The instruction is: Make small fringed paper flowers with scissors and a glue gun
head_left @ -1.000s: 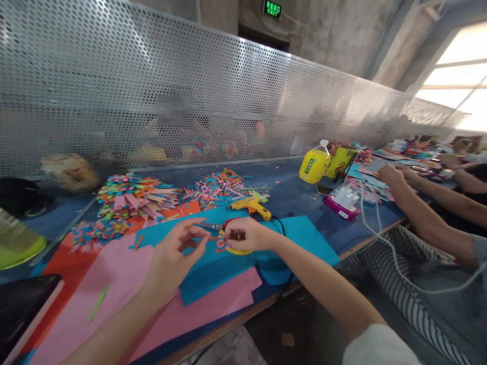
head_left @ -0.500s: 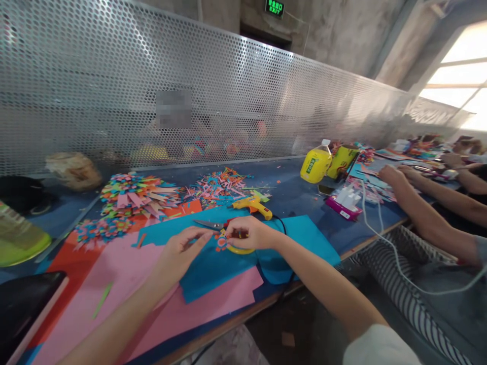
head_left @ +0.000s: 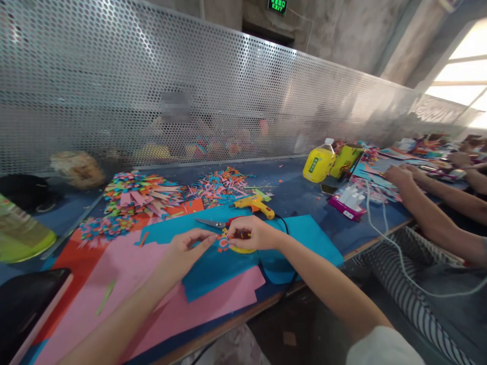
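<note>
One small orange, pink and pale-blue paper flower (head_left: 223,243) is pinched at its right edge by the right hand (head_left: 258,233), thumb and finger closed. Just left of that grip, the left hand (head_left: 189,249) is nearly closed at the fingertips; whether anything is held can't be told. Beyond the grip, red-handled metal scissors (head_left: 210,222) are partly hidden; beneath it, a round yellow object (head_left: 243,250) is mostly covered.
</note>
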`<state>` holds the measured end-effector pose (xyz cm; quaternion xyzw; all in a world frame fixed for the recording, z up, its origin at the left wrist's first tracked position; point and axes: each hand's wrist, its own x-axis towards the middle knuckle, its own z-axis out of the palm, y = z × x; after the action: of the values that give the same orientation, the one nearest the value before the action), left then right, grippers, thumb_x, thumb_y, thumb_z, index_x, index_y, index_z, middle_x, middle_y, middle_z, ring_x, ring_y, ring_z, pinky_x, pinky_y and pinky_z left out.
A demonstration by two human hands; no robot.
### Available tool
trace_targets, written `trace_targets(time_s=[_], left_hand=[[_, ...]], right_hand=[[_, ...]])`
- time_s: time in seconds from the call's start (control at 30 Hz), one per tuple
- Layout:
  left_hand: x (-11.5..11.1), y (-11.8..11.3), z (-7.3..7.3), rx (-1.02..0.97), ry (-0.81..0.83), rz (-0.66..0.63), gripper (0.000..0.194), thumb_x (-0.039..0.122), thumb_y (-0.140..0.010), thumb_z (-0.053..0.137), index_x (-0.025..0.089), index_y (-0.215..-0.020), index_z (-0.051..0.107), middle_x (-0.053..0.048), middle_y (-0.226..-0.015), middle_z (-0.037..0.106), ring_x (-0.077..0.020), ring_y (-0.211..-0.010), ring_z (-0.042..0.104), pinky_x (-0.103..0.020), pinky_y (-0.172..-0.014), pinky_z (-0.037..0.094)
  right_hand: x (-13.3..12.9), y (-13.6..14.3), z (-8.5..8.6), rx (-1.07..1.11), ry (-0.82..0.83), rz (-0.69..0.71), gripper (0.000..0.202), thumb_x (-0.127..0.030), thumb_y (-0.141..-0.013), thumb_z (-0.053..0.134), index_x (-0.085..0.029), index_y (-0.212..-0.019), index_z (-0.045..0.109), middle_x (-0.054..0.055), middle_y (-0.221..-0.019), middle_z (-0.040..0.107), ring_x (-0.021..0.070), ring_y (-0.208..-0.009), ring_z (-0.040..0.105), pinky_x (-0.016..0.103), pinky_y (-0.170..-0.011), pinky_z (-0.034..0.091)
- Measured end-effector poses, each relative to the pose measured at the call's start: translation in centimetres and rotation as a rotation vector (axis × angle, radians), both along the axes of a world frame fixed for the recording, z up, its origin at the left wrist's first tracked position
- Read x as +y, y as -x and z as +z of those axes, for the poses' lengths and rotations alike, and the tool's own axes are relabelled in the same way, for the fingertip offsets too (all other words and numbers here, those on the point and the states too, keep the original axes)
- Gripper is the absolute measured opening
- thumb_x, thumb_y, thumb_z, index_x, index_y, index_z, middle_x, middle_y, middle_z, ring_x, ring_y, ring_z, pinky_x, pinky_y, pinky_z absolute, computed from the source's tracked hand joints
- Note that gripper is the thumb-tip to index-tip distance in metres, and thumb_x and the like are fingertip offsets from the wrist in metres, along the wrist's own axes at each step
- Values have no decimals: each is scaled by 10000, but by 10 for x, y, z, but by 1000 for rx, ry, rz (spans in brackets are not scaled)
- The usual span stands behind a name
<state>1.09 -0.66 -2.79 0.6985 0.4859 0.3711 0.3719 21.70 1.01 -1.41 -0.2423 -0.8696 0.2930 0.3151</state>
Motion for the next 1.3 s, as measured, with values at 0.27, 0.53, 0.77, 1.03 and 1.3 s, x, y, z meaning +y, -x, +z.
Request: trace_targets(time_s=[0.27, 0.53, 0.77, 1.03, 1.3], left_hand=[[-1, 1, -2, 14, -31, 0, 248, 419, -709, 580, 190, -735, 672, -23, -717, 669, -151, -643, 592, -213, -536, 447], [-8, -2, 4, 12, -160, 1, 198, 374, -720, 590, 193, -701, 668, -22, -715, 627, -145, -682, 574, -219, -561, 447], [-7, 0, -1, 13, -179, -15, 204, 380, -732, 585, 196, -720, 673, -24, -723, 610, -142, -666, 562, -230, -549, 430], [-9, 0, -1, 41, -195, -28, 198, 378, -728, 590, 202, -721, 682, -26, -720, 613, -143, -658, 550, -236, -551, 421], [-10, -4, 3, 29, -164, -16, 189, 370, -722, 589, 207, -706, 683, -28, -756, 647, -154, -698, 590, -237, -572, 446]], right_hand=[[0, 0, 0, -27, -23, 10, 88, -194, -752, 553, -116, -711, 550, 8, -660, 529, 57, -537, 434, 160, -500, 373], [-2, 1, 1, -42, -27, 6, 73, -187, -748, 556, -125, -708, 548, 5, -651, 530, 61, -543, 442, 158, -499, 372], [-1, 0, 0, -45, -30, 10, 69, -184, -753, 548, -126, -715, 548, 7, -663, 531, 65, -569, 453, 159, -521, 378], [-1, -1, 0, -79, -47, 16, 74, -194, -749, 557, -127, -720, 551, 9, -674, 539, 67, -576, 449, 165, -532, 377], [0, -2, -1, -115, -80, 24, 67, -196, -764, 543, -130, -758, 553, 12, -692, 556, 77, -609, 471, 173, -557, 380]])
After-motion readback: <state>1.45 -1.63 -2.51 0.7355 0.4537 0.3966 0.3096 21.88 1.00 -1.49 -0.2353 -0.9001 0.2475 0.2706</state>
